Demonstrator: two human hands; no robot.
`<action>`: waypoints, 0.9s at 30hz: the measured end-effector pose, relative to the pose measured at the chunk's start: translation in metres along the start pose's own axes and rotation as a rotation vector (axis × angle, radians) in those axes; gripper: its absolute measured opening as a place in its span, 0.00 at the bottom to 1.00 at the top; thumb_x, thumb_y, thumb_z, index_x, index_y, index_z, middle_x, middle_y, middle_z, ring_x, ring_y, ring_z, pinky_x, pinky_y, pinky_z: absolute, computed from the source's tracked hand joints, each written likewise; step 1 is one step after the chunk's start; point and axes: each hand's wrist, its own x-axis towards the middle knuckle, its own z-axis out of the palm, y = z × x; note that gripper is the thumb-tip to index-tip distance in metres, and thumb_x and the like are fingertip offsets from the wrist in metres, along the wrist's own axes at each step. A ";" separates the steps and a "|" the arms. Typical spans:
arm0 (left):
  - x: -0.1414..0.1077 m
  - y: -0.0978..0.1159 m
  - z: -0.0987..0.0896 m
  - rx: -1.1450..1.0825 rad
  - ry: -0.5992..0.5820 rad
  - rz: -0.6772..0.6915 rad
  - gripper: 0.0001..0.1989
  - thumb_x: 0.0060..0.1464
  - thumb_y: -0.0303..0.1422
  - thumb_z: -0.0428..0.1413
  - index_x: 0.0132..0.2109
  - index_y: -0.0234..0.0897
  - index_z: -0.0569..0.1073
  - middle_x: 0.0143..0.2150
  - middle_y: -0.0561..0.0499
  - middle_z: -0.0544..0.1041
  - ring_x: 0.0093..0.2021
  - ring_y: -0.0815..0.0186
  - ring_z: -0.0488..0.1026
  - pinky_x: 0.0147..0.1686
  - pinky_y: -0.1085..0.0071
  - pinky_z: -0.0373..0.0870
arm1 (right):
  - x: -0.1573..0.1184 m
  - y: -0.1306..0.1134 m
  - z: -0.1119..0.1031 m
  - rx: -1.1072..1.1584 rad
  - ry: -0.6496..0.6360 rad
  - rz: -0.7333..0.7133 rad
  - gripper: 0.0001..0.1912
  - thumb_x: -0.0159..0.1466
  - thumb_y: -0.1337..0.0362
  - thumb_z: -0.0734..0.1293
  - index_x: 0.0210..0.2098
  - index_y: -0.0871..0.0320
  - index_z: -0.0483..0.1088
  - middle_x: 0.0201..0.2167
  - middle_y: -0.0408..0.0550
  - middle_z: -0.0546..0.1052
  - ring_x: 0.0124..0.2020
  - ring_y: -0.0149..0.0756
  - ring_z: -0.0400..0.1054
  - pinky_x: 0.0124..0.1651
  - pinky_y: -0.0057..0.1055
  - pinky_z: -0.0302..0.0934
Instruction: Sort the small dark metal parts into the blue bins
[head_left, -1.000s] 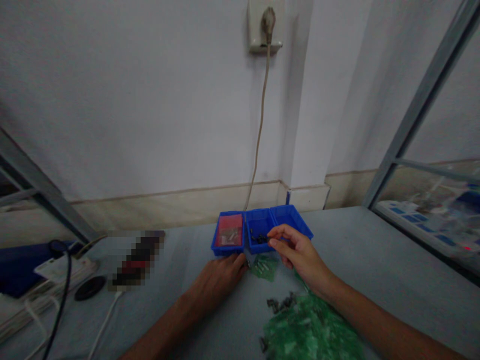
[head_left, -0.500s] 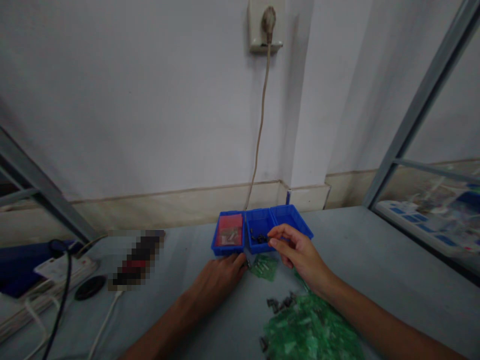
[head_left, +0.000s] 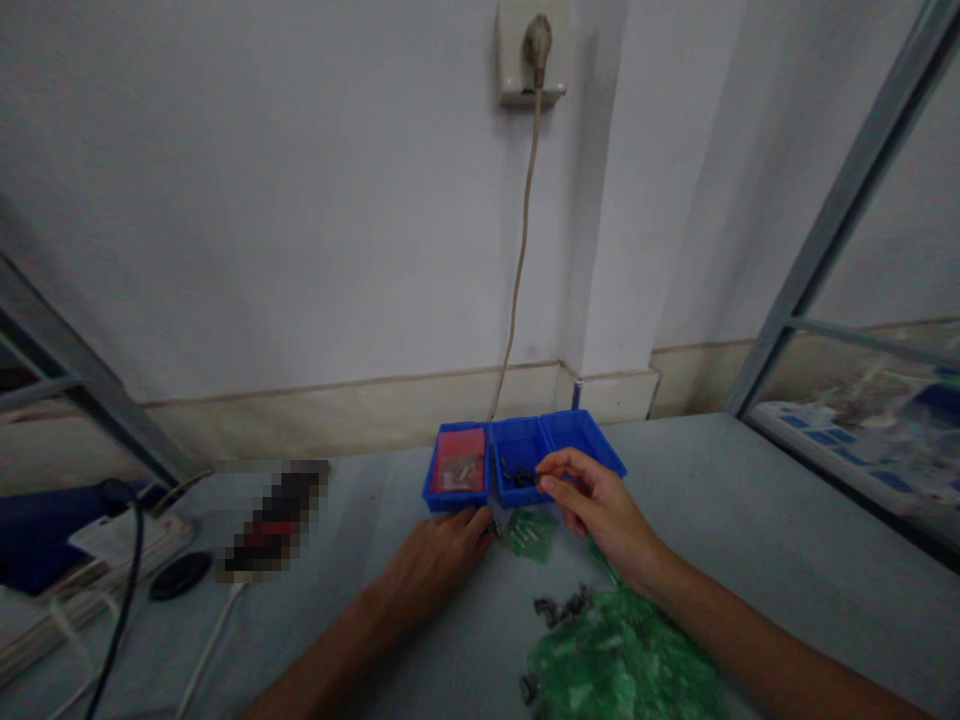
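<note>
My left hand (head_left: 455, 540) rests on the table in front of the left blue bin (head_left: 427, 492), fingers closed beside small metal parts (head_left: 493, 528); what they hold, if anything, is hidden. That bin holds a red card and a clear bag of parts. My right hand (head_left: 589, 492) hovers at the front of the middle blue bin (head_left: 517, 430), thumb and forefinger pinched on something too small to name. Dark parts (head_left: 519, 478) lie in that bin. Between my hands is a small green bag (head_left: 529, 535). A large pile of green bags (head_left: 622, 660) lies nearer.
Loose metal pieces (head_left: 562, 606) lie beside the green pile. A third blue bin (head_left: 577, 430) stands at the back right. At left are a blurred-out object (head_left: 277, 520), a black round item (head_left: 181, 576) and cables. Metal frame bars rise on both sides.
</note>
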 end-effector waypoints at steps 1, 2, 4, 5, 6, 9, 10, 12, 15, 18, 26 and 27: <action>0.000 0.000 0.000 -0.001 -0.001 0.000 0.11 0.71 0.36 0.45 0.54 0.42 0.67 0.43 0.49 0.78 0.40 0.61 0.78 0.36 0.69 0.74 | 0.000 0.000 0.000 0.000 -0.001 -0.002 0.13 0.63 0.53 0.71 0.42 0.54 0.73 0.31 0.40 0.70 0.18 0.23 0.56 0.17 0.23 0.48; 0.000 0.000 0.000 0.000 -0.002 -0.001 0.11 0.71 0.36 0.44 0.54 0.42 0.67 0.44 0.48 0.78 0.40 0.61 0.78 0.36 0.70 0.74 | 0.000 0.001 0.000 0.001 0.000 -0.003 0.13 0.63 0.53 0.71 0.41 0.54 0.73 0.31 0.40 0.70 0.17 0.23 0.56 0.17 0.23 0.48; 0.001 0.000 0.001 0.003 -0.007 -0.003 0.12 0.71 0.36 0.44 0.54 0.42 0.67 0.44 0.47 0.78 0.41 0.61 0.78 0.37 0.70 0.74 | 0.001 0.001 -0.001 0.007 0.004 -0.002 0.13 0.62 0.53 0.71 0.41 0.54 0.73 0.31 0.40 0.70 0.17 0.23 0.56 0.17 0.23 0.48; 0.001 -0.001 0.002 0.004 -0.010 -0.002 0.11 0.71 0.36 0.44 0.54 0.42 0.67 0.45 0.47 0.78 0.41 0.61 0.78 0.37 0.70 0.74 | 0.000 0.001 -0.001 0.011 0.008 -0.004 0.13 0.62 0.53 0.71 0.41 0.54 0.73 0.31 0.40 0.70 0.17 0.23 0.56 0.17 0.23 0.48; 0.001 -0.001 0.002 0.005 -0.012 -0.002 0.11 0.71 0.36 0.44 0.54 0.42 0.67 0.45 0.47 0.78 0.41 0.61 0.78 0.37 0.69 0.74 | 0.000 0.000 0.000 0.013 0.013 -0.004 0.13 0.62 0.53 0.71 0.41 0.54 0.73 0.31 0.40 0.70 0.17 0.23 0.56 0.17 0.23 0.48; 0.001 -0.002 0.003 0.005 -0.011 0.000 0.11 0.71 0.36 0.44 0.55 0.42 0.67 0.45 0.48 0.78 0.41 0.60 0.79 0.37 0.68 0.75 | 0.000 -0.001 0.000 0.010 0.026 0.005 0.13 0.62 0.52 0.71 0.40 0.54 0.73 0.30 0.40 0.71 0.17 0.24 0.56 0.17 0.23 0.48; 0.000 -0.001 0.003 0.006 -0.010 -0.001 0.11 0.71 0.36 0.44 0.54 0.43 0.67 0.45 0.48 0.78 0.41 0.60 0.79 0.36 0.68 0.75 | 0.000 -0.002 0.001 0.011 0.026 0.012 0.13 0.62 0.52 0.71 0.41 0.54 0.73 0.30 0.40 0.71 0.17 0.24 0.56 0.17 0.23 0.48; 0.000 -0.001 0.002 0.008 -0.008 -0.001 0.11 0.71 0.36 0.44 0.53 0.42 0.68 0.44 0.49 0.78 0.40 0.60 0.79 0.36 0.67 0.75 | 0.000 -0.003 0.001 0.018 0.023 0.020 0.13 0.62 0.53 0.71 0.41 0.54 0.73 0.30 0.40 0.71 0.17 0.23 0.56 0.17 0.23 0.48; 0.000 0.000 0.001 0.008 -0.007 0.005 0.10 0.71 0.36 0.44 0.52 0.42 0.68 0.44 0.49 0.79 0.40 0.59 0.79 0.36 0.67 0.75 | -0.001 -0.004 0.001 0.033 0.020 0.017 0.13 0.62 0.53 0.71 0.41 0.54 0.73 0.30 0.40 0.70 0.18 0.23 0.56 0.18 0.23 0.48; 0.001 -0.001 0.001 0.007 -0.016 0.007 0.10 0.71 0.35 0.45 0.54 0.42 0.67 0.45 0.49 0.79 0.41 0.59 0.79 0.36 0.67 0.75 | 0.000 -0.004 0.001 0.030 0.020 0.016 0.13 0.62 0.53 0.71 0.41 0.54 0.73 0.30 0.40 0.70 0.18 0.23 0.56 0.18 0.23 0.47; 0.000 0.000 -0.001 0.000 -0.019 0.002 0.09 0.70 0.35 0.46 0.52 0.42 0.67 0.44 0.49 0.78 0.41 0.60 0.78 0.36 0.67 0.75 | 0.000 -0.001 0.001 0.028 0.017 0.004 0.12 0.63 0.54 0.71 0.41 0.54 0.73 0.29 0.40 0.69 0.17 0.23 0.55 0.17 0.23 0.47; 0.000 0.000 -0.001 0.000 -0.022 0.002 0.09 0.70 0.35 0.46 0.52 0.42 0.67 0.45 0.49 0.78 0.41 0.60 0.78 0.36 0.67 0.75 | 0.000 -0.001 0.001 0.030 0.018 0.007 0.12 0.63 0.54 0.71 0.41 0.54 0.73 0.29 0.39 0.69 0.17 0.23 0.55 0.17 0.23 0.46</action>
